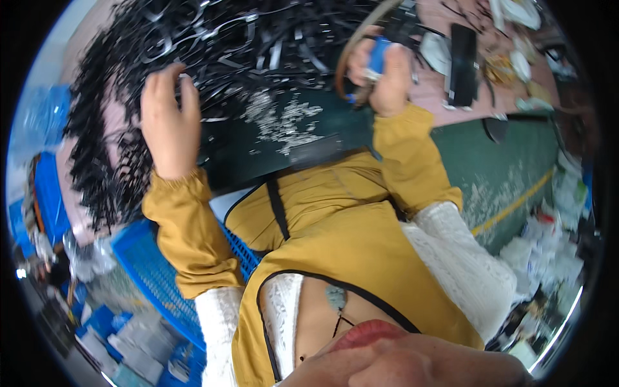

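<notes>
My left hand (171, 122) is raised at the near edge of a big heap of thin black strips (213, 55). Its thumb and fingers are apart, and I see nothing held in it. On the right, my right hand (390, 74) is closed around a small blue tool (380, 55), whose exact kind is blurred by motion. A brown curved band (351, 55) arcs up beside that hand. Between my hands, small pale scraps (284, 119) lie scattered over a dark green surface (242, 151).
A black phone-like slab (461, 64) lies on the pink table cover (445, 116) at the right, among small loose items. A blue plastic basket (155, 264) stands at my left side. Bags and wrapping (541, 251) are piled at the lower right.
</notes>
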`<state>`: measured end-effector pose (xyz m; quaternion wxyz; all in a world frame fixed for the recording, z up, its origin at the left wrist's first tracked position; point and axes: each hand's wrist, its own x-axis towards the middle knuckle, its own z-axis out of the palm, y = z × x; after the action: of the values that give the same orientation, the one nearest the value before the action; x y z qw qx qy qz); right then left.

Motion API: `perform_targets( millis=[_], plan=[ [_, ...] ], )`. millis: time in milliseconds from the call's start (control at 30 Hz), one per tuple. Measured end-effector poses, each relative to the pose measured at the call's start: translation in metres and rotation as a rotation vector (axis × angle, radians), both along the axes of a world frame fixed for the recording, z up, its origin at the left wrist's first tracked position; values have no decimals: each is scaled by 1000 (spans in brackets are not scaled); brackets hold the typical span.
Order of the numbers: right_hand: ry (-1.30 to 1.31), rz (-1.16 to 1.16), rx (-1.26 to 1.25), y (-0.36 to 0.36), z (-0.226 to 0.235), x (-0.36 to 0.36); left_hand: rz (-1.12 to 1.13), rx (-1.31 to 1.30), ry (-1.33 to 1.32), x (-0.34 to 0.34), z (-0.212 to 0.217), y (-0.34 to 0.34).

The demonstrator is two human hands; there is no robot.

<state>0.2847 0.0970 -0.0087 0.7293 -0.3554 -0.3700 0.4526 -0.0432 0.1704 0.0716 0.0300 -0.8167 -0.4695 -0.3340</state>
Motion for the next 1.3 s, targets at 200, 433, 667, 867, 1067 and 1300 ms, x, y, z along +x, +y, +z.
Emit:
perform_targets(
  millis=[200,433,667,867,1067,1300],
  plan=[
    [-1188,-759,21,23,5,65,159,-29,569,32,-21,82],
    [-1309,-643,78,47,-31,79,123,-140,391,10,-37,95],
    [-1451,-288,169,22,-16,121,153,-126,492,-12,-32,110],
    [-1481,-138,-25,7,-48,141,150,-49,278,7,3,88],
    [-908,-786,162,-29,25,102,-161,-232,-1025,-12,46,12],
    [-577,-109,166,-91,30,-51,-442,-747,-1840,49,-22,-95]
  ],
)
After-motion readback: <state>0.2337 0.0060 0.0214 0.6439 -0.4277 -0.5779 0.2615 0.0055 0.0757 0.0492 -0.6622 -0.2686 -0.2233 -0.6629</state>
